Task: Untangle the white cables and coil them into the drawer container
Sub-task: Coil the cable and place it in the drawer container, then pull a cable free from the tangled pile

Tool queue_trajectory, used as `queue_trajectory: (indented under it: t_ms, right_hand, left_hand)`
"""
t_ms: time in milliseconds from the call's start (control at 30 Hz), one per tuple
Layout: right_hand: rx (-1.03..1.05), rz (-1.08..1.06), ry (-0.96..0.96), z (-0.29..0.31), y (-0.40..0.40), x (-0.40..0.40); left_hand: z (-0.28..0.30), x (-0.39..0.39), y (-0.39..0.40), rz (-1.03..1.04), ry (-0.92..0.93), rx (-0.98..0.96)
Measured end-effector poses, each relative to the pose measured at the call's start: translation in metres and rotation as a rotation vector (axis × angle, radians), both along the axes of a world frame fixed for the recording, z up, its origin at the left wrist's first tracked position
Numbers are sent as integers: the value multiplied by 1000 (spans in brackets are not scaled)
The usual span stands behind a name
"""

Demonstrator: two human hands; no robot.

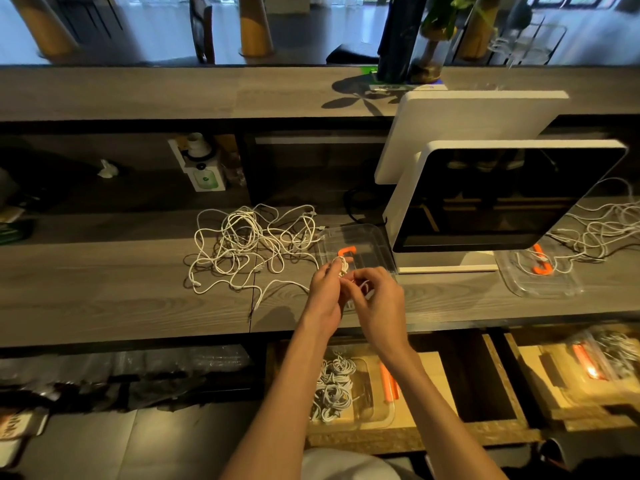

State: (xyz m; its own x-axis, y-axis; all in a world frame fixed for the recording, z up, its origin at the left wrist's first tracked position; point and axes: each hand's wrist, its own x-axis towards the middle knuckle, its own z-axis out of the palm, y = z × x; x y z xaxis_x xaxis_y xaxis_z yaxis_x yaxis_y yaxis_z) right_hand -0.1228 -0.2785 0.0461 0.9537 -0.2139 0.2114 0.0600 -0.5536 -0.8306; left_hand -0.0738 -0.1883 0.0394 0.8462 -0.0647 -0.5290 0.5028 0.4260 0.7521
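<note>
Both hands, left hand (323, 289) and right hand (375, 294), pinch a white cable (341, 266), winding its coil; next it likely goes into the drawer container (388, 415).

Grey wood-grain counter (104, 299) across mid-frame, raised ledge (173, 91) behind. Two white-framed screens (502, 202) set at right. Potted plant (436, 32) at upper centre. Yellow-based columns (254, 26) and bright floor seen along the top.
</note>
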Motion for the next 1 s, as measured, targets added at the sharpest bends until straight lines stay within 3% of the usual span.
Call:
queue_trajectory:
  t_ms: [200,400,633,833,1000]
  right_hand:
    - [177,38,13,-4,-31,10]
    - [330,118,283,-28,-35,11]
    - [569,-60,510,-105,-38,-16]
    - [502,-222,776,-181,-42,-58]
    - [139,-192,876,-198,-52,-74]
  left_hand:
    - [-4,2,12,-76,7,-206]
    - [-17,-10,11,-292,-34,52]
    - [-69,-35,16,-378,110,220]
    - [-134,-78,23,-511,338,311]
    - [-152,-92,17,-577,360,317]
